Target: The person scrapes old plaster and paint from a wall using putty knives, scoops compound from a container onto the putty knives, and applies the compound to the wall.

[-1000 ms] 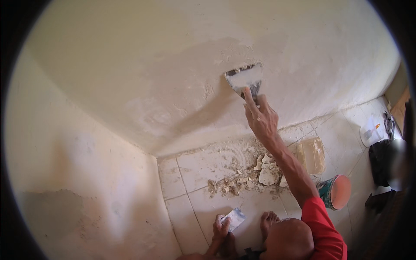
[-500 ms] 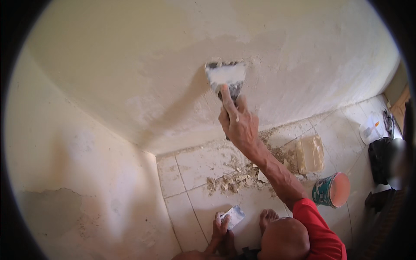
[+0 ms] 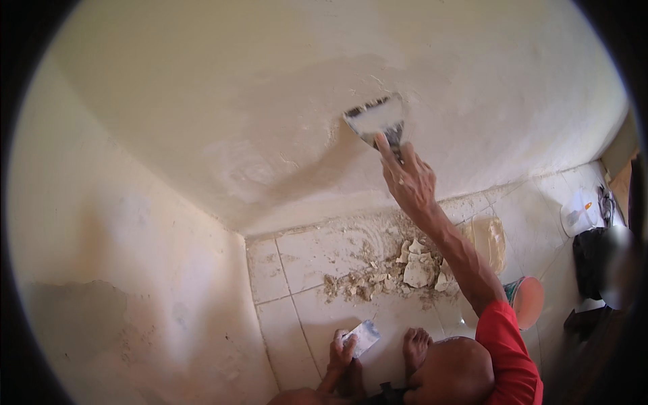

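My right hand (image 3: 405, 175) grips a wide putty knife (image 3: 374, 118), its blade loaded with white paste and held at the wall (image 3: 472, 74) over a damp-looking, roughly smeared patch. Low by my bare foot (image 3: 415, 347), my left hand (image 3: 343, 353) is closed on a smaller flat blade (image 3: 363, 336) with pale grey-white paste on it. My bent knee (image 3: 452, 371) shows at the lower edge beside my red sleeve.
Broken plaster flakes (image 3: 418, 266) lie on the tiled floor (image 3: 266, 270). A paste-crusted tray (image 3: 491, 239) and a bucket (image 3: 528, 302) are partly behind my right arm. A white container (image 3: 577, 212) and black items (image 3: 588, 263) sit at the right. A side wall (image 3: 121, 243) rises at left.
The putty knife swung left and turned half a second ago, and has since moved back to the right and tilted again. My left hand has barely moved.
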A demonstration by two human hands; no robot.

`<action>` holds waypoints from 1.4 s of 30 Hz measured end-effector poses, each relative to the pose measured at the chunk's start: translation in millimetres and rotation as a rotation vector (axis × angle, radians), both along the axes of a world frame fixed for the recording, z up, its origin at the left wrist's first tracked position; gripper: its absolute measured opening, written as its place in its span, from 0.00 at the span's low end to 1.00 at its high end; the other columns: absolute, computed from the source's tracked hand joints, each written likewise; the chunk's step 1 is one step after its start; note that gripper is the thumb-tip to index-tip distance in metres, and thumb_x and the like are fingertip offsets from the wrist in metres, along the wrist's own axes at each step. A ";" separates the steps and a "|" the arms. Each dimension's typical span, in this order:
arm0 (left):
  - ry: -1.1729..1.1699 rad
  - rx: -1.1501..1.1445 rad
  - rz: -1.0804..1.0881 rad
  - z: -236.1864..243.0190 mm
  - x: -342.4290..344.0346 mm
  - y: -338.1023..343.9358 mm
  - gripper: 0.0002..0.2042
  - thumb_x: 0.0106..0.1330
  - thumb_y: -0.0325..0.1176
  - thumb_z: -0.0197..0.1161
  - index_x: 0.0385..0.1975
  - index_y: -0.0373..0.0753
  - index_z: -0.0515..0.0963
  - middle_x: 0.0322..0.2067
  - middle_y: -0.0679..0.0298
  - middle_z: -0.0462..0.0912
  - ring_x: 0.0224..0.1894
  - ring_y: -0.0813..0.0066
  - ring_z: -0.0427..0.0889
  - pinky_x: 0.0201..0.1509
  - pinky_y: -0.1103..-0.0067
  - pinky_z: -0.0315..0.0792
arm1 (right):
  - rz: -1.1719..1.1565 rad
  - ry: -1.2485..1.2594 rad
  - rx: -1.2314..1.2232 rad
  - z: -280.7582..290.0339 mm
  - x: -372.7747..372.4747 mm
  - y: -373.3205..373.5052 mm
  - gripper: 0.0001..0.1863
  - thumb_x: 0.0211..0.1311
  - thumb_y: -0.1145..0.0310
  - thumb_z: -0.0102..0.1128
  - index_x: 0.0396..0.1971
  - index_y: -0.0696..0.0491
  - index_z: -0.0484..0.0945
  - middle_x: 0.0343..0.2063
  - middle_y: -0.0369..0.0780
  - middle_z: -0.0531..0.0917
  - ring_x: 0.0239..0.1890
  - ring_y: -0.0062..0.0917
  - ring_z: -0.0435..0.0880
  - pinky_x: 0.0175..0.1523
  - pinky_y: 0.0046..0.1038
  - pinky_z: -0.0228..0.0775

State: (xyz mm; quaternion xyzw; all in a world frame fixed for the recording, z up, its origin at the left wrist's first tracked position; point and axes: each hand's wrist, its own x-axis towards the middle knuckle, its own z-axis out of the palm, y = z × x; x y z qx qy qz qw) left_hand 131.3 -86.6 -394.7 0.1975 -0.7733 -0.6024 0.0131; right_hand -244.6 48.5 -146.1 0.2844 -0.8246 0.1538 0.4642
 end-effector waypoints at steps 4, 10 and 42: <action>0.033 0.015 -0.021 2.6 -1.8 -1.6 0.18 0.63 0.41 0.63 0.40 0.30 0.72 0.29 0.46 0.80 0.33 0.53 0.82 0.38 0.67 0.74 | -0.019 -0.141 0.006 1.0 39.7 21.2 0.34 0.56 0.73 0.63 0.65 0.41 0.69 0.26 0.33 0.69 0.21 0.19 0.75 0.20 0.21 0.74; 0.028 0.029 -0.028 -10.5 3.2 -4.3 0.16 0.64 0.38 0.63 0.39 0.31 0.72 0.28 0.48 0.80 0.32 0.57 0.82 0.36 0.68 0.74 | 0.096 0.066 -0.032 69.8 28.3 -27.2 0.35 0.56 0.73 0.64 0.66 0.41 0.67 0.26 0.32 0.72 0.21 0.16 0.74 0.18 0.16 0.72; 0.053 -0.034 -0.012 -12.3 3.1 -3.8 0.14 0.65 0.35 0.62 0.40 0.29 0.72 0.30 0.48 0.80 0.33 0.60 0.81 0.38 0.68 0.73 | 0.024 -0.058 -0.341 55.1 29.4 32.9 0.32 0.62 0.70 0.58 0.67 0.47 0.63 0.26 0.39 0.76 0.16 0.16 0.71 0.11 0.19 0.61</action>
